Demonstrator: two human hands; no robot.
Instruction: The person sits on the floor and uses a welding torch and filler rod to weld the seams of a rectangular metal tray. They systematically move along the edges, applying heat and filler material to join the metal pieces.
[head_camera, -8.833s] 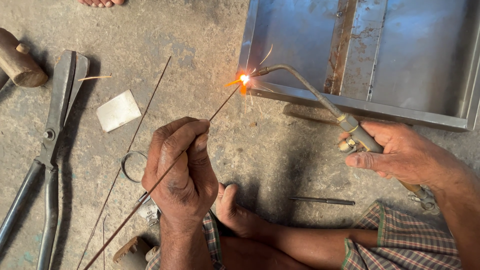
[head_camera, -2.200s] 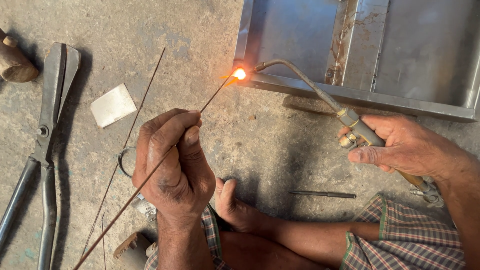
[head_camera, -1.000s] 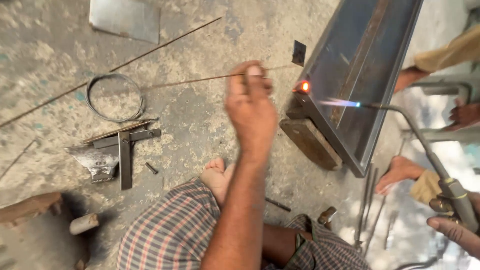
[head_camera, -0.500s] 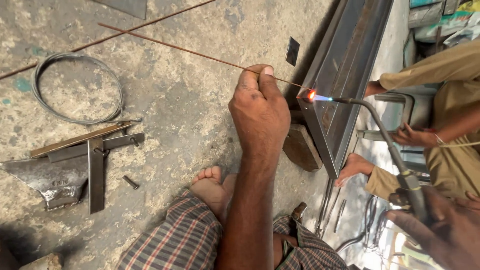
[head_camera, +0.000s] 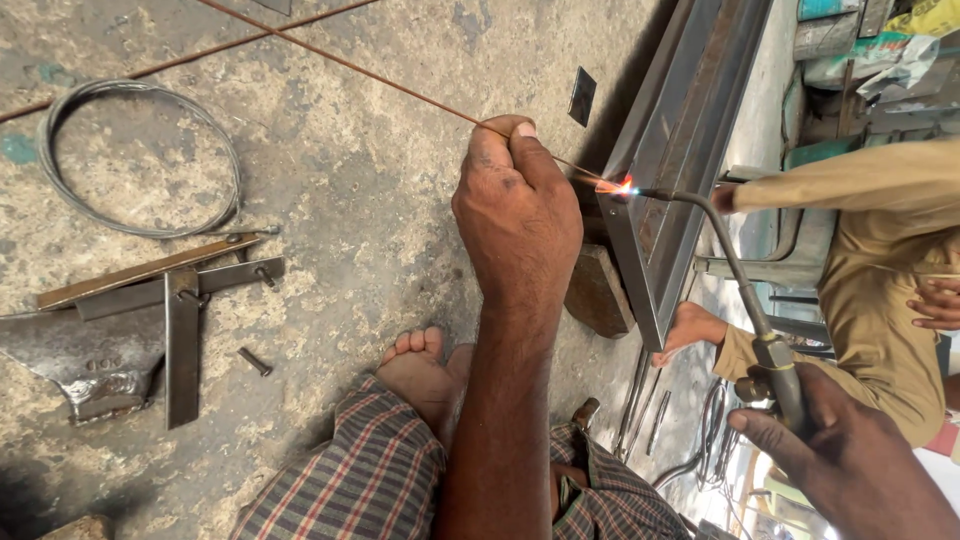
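Rod (head_camera: 380, 82) tip now at flame, pinched in left hand (head_camera: 515, 215).

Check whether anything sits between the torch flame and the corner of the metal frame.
Nothing visible does. The flame burns right at the corner of the metal frame, where the tip of the thin rod pinched in the left hand also meets it. The right hand grips the torch.

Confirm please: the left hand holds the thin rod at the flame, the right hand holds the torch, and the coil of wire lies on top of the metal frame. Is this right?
One point is wrong. The coil of wire lies on the concrete floor, apart from the metal frame, as the head view shows. The left hand does hold the thin rod at the flame, and the right hand holds the torch.
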